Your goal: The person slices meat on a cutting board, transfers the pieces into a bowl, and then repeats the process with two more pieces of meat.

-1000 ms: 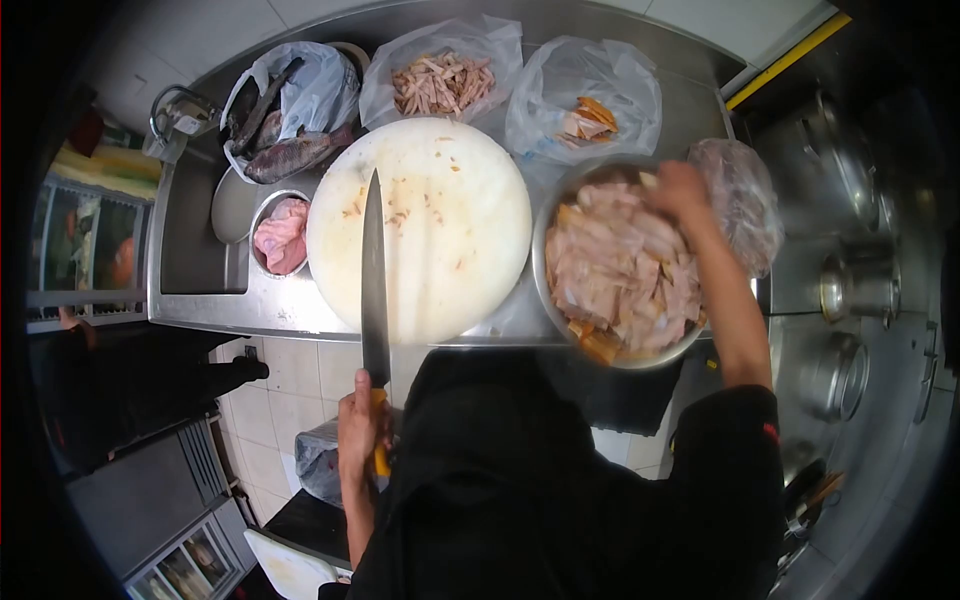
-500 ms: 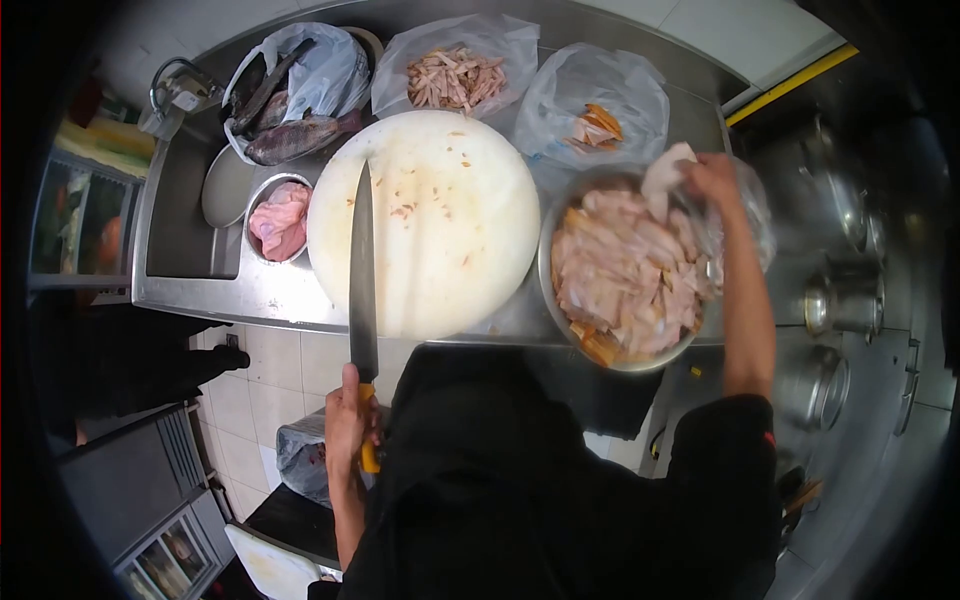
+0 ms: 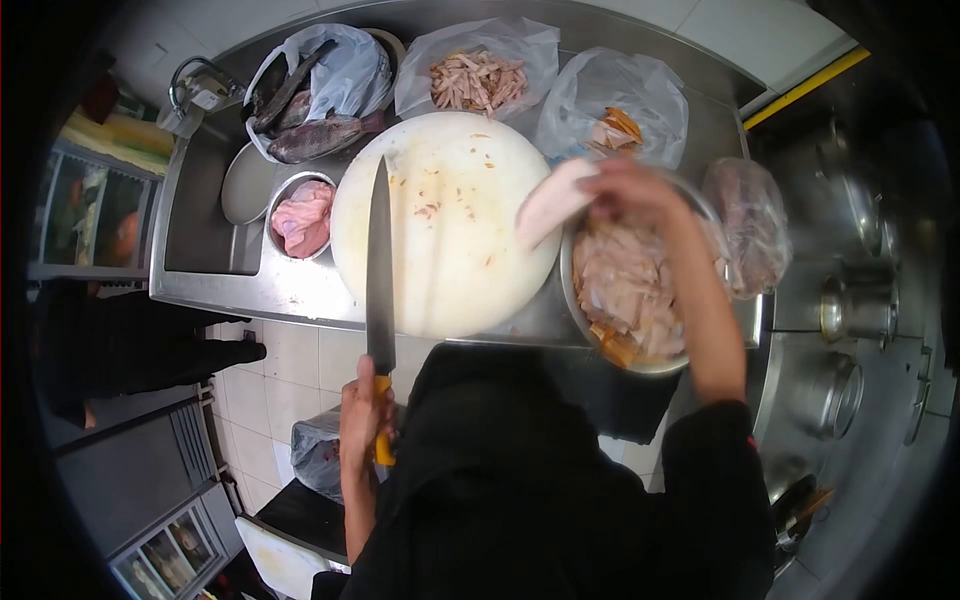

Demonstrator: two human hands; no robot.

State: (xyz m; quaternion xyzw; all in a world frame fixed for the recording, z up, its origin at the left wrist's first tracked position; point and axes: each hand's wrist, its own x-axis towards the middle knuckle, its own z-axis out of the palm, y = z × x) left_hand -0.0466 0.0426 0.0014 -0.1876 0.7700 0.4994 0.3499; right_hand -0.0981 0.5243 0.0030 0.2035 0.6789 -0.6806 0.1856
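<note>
My left hand is wrapped round the yellow handle of a long knife, its blade pointing away from me over the left part of a round white cutting board. Scattered scraps lie on the board. A pale slab of meat hangs from my right hand, over the board's right edge. Beneath that hand and forearm, a metal bowl holds many pale meat pieces, some with orange-brown skin. My right hand is slightly blurred and hides part of the bowl's far side.
Behind the board stand a bag of fish, a bag of meat strips and a bag with orange-brown pieces. A small bowl of pink meat sits left, by the sink. A wrapped bundle lies right. Another person stands left.
My right hand has carried the meat slab left from the bowl's far right side to the board's edge. The knife stays in my left hand. The whole view has shifted slightly.
</note>
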